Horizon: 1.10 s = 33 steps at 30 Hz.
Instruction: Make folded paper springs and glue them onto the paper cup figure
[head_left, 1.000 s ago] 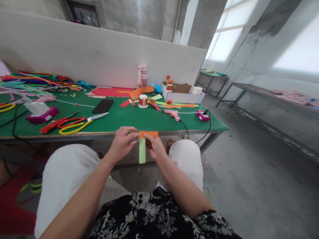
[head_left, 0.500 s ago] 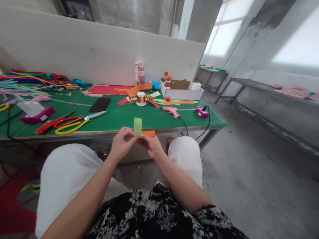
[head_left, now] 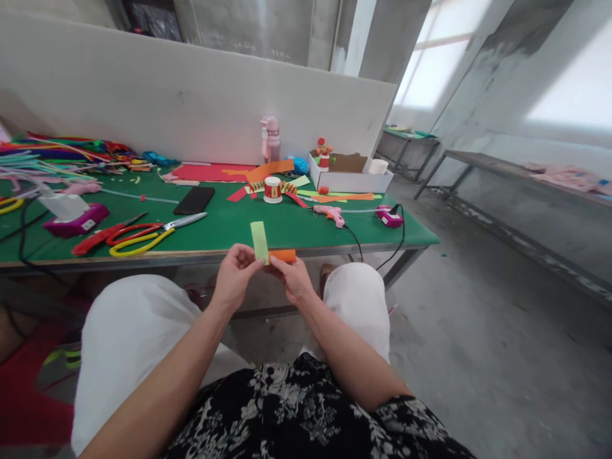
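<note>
In front of the table's near edge, my left hand [head_left: 238,271] pinches the lower end of a light green paper strip [head_left: 259,240]. The strip stands up, leaning slightly left. My right hand [head_left: 292,276] is closed on an orange paper strip [head_left: 283,255], which points to the right. The two strips meet at a corner between my fingertips, and my fingers hide part of that joint. Beyond my hands, a red and white paper cup [head_left: 273,190] stands on the table with folded paper strips at both its sides.
On the green table [head_left: 229,223] lie yellow-handled scissors [head_left: 143,242], a red-handled tool [head_left: 98,240], a black phone [head_left: 194,200] and a pink glue gun [head_left: 329,213] with its cord. Farther back are a pink bottle [head_left: 271,140], a white box [head_left: 351,180] and colourful pipe cleaners [head_left: 62,152].
The green strip has tipped from upright to a slight left lean. More of the orange strip shows beside it. Both hands keep nearly the same place.
</note>
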Available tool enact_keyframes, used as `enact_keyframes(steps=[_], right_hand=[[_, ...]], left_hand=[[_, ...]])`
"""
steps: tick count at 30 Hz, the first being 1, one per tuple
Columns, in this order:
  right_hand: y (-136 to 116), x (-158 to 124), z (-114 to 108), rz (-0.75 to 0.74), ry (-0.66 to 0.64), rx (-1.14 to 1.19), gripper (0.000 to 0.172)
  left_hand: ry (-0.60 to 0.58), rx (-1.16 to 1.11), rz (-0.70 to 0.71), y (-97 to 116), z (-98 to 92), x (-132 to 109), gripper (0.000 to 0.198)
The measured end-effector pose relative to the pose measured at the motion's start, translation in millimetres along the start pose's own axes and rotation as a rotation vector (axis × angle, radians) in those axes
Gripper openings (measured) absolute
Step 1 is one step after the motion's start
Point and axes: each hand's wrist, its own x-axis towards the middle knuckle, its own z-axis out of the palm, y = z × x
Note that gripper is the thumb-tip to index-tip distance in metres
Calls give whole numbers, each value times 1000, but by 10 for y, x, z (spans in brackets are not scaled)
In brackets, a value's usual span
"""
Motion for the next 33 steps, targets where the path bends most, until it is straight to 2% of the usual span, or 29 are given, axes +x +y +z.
enact_keyframes(steps=[5,8,12,18,23,27,33], right_hand=[[4,-34,25,-69,-68,-96,33],[40,-28,29,-144,-52,-181,31],[79,22,0,-182,2,-222,31],[74,11,-1,-182,8,-311,29],[77,-40,32,-181,12,-419,24],[83,-44,34,-149,-14,-405,23],[70,-38,17,-74,-29,-381,24]], left_hand=[[-17,-67,-98,53,23,-18,36],[-17,-85,-148,83,12,-16,38],[-86,-41,-220,121,-52,24,40],[-142,148,-165,149,-88,46,36],[-50,138,-144,98,-71,47,35],[-4,113,-125,54,-103,67,33],[-7,55,-159,52,-131,93,35]])
